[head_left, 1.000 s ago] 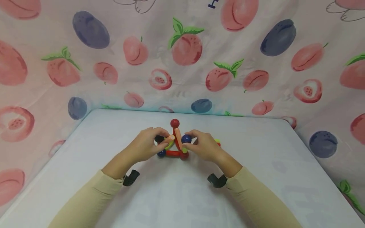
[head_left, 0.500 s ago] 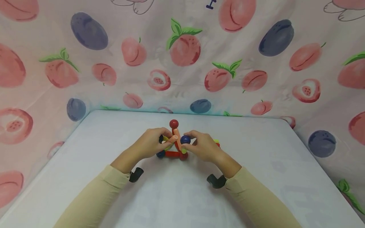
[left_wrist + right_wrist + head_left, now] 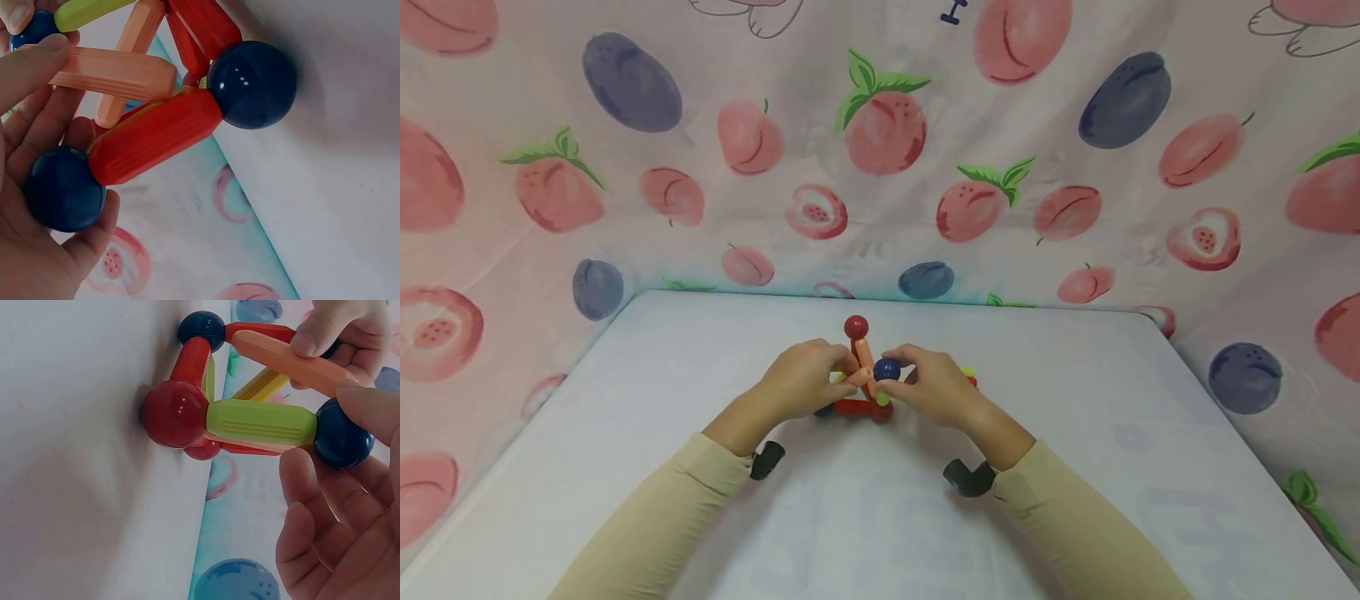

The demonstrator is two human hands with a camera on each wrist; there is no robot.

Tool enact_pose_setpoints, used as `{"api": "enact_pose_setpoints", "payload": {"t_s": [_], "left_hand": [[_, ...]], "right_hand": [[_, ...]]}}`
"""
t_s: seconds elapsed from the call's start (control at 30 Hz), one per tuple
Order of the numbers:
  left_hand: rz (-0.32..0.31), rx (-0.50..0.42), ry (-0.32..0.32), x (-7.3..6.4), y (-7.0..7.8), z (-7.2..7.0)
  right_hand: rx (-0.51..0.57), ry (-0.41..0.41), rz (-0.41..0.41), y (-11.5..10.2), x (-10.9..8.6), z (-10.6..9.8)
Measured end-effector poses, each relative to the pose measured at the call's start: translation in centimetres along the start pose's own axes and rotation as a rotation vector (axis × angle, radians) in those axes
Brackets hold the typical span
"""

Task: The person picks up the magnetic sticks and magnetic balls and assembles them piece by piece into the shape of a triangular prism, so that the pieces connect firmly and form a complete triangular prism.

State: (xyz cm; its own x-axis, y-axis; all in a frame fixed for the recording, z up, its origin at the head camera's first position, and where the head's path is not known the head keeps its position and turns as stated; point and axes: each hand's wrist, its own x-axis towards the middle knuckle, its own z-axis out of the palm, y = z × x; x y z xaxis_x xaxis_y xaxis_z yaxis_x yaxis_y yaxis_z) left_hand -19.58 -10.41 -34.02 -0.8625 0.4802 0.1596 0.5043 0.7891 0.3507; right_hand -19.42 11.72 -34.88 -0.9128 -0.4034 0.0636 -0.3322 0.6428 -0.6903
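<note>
My left hand [image 3: 801,375] pinches a peach-coloured magnetic stick [image 3: 119,74] between thumb and fingers. A blue ball [image 3: 65,187] on a raised red stick [image 3: 156,137] rests against the other fingers of that hand. With thumb and fingertips, my right hand [image 3: 943,387] grips another blue ball [image 3: 344,434], which tops an upright light green stick [image 3: 262,422] on a red ball [image 3: 175,414]. The peach stick's end lies close to this blue ball; whether they touch is hidden by the right thumb. Both balls belong to one stick-and-ball frame standing on the table.
At the back of the frame a red ball [image 3: 856,327] shows above the hands. Yellow-green and red pieces [image 3: 970,377] peek out behind the right hand. A fruit-print cloth [image 3: 887,200] hangs behind the white table [image 3: 865,517].
My left hand has moved right, bringing the peach stick's end up to the blue ball in my right hand. The right hand has barely moved.
</note>
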Motion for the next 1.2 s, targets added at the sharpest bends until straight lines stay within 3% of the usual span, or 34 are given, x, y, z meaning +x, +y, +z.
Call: {"api": "enact_pose_setpoints", "payload": {"t_s": [0.4, 0.77, 1.03, 1.2], "left_hand": [[0.047, 0.1, 0.02, 0.08, 0.43, 0.29], [0.05, 0.138, -0.001, 0.26, 0.64, 0.4], [0.062, 0.146, 0.02, 0.24, 0.64, 0.55], [0.064, 0.111, 0.001, 0.23, 0.66, 0.46]], "right_hand": [[-0.014, -0.008, -0.014, -0.1, -0.22, -0.1], [0.027, -0.024, -0.025, -0.32, -0.35, -0.02], [0.023, -0.02, -0.039, -0.27, -0.32, 0.02], [0.02, -0.027, -0.045, -0.35, -0.35, 0.07]]}}
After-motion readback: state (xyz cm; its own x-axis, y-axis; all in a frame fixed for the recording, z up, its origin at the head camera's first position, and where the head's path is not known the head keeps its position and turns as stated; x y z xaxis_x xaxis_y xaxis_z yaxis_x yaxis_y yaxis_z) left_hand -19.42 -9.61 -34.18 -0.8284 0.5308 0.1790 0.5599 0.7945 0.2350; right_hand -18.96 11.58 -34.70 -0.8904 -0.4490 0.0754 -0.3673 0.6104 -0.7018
